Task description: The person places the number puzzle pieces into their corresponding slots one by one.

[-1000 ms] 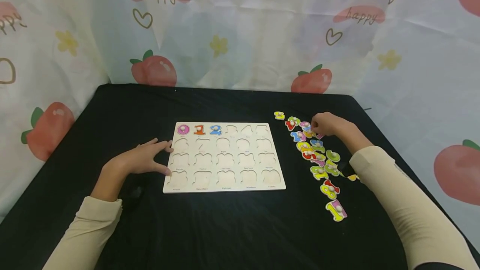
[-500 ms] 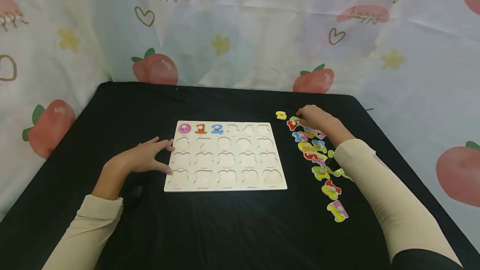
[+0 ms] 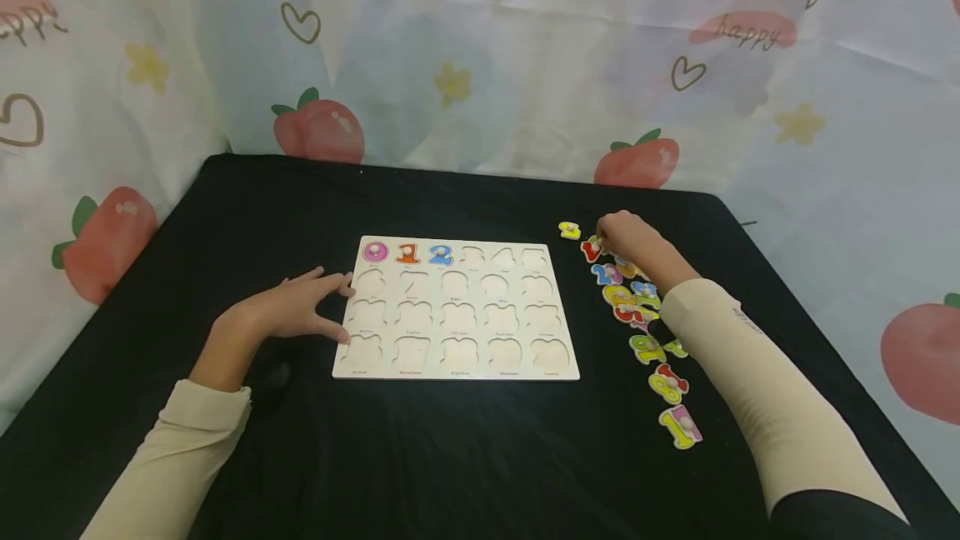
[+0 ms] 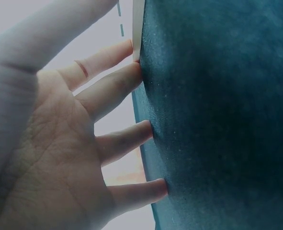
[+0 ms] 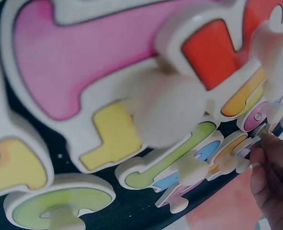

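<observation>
My left hand [image 3: 288,307] rests at the left edge of a pale wooden number puzzle board [image 3: 435,373], thumb and fingers spread. In the left wrist view its extended fingertips [image 4: 136,72] meet the board's edge. The top row holds a purple 0 [image 3: 376,252], an orange 1 [image 3: 408,253] and a blue 2 [image 3: 441,255]; the other recesses are bare. My right hand [image 3: 633,242] is at the far end of the loose pieces, beside a red number piece [image 3: 592,251]. In the right wrist view its thumb and finger [image 5: 270,143] pinch a puzzle piece, mostly hidden.
Loose knobbed number pieces [image 3: 667,384] lie in an overlapping strip right of the board. A yellow piece [image 3: 569,230] lies apart at the far end, and a yellow 1 [image 3: 681,427] at the near end. Black cloth [image 3: 450,457] covers the table; a printed curtain [image 3: 525,90] stands behind.
My right hand has moved left and slightly away from me, from the pile's middle to its far end, then nearly stopped. The left hand keeps its place at the board. The head view has shifted slightly.
</observation>
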The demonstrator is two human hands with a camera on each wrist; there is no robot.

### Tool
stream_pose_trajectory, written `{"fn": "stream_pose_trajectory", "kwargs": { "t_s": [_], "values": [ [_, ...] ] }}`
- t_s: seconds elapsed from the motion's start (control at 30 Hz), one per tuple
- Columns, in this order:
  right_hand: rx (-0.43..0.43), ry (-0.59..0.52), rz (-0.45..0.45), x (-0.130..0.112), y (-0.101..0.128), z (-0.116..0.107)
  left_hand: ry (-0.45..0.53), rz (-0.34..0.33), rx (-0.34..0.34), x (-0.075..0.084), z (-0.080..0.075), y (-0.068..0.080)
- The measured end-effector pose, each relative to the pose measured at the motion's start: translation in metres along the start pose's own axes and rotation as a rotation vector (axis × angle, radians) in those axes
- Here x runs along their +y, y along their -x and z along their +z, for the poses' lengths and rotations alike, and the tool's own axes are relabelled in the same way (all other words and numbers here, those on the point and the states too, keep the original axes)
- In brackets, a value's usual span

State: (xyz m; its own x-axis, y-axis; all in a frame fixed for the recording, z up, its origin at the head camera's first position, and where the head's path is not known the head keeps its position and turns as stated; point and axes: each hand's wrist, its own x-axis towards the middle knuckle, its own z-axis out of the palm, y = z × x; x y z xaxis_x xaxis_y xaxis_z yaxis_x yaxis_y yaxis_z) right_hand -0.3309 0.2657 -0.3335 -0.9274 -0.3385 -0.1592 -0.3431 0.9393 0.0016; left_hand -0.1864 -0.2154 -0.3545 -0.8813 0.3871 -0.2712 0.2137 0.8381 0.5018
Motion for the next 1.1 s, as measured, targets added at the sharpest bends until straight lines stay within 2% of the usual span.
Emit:
{"fn": "stream_pose_trajectory", "kwargs": {
  "t_s": [0.23, 0.47, 0.6, 0.7, 0.87, 1.0, 1.1],
  "values": [
    [0.034, 0.009, 0.054, 0.000, 0.001, -0.010, -0.006, -0.005, -0.004, 0.001, -0.002, -0.001],
    [0.090, 0.008, 0.022, -0.011, 0.001, -0.020, 0.001, -0.013, -0.008, 0.002, -0.001, 0.001],
    [0.108, 0.014, -0.007, -0.027, -0.001, -0.024, 0.005, -0.017, -0.008, 0.003, 0.000, 0.002],
    [0.121, 0.014, -0.064, -0.043, -0.003, -0.026, 0.002, -0.013, -0.004, 0.004, 0.000, 0.003],
    [0.045, 0.010, -0.173, -0.073, -0.007, -0.024, -0.004, -0.001, -0.002, 0.005, -0.001, 0.003],
    [-0.054, -0.020, -0.189, -0.098, -0.009, -0.021, -0.003, 0.002, 0.001, 0.005, 0.000, 0.003],
    [-0.089, -0.029, -0.199, -0.112, -0.011, -0.017, 0.002, 0.009, 0.005, 0.004, 0.001, 0.002]
  ]
}}
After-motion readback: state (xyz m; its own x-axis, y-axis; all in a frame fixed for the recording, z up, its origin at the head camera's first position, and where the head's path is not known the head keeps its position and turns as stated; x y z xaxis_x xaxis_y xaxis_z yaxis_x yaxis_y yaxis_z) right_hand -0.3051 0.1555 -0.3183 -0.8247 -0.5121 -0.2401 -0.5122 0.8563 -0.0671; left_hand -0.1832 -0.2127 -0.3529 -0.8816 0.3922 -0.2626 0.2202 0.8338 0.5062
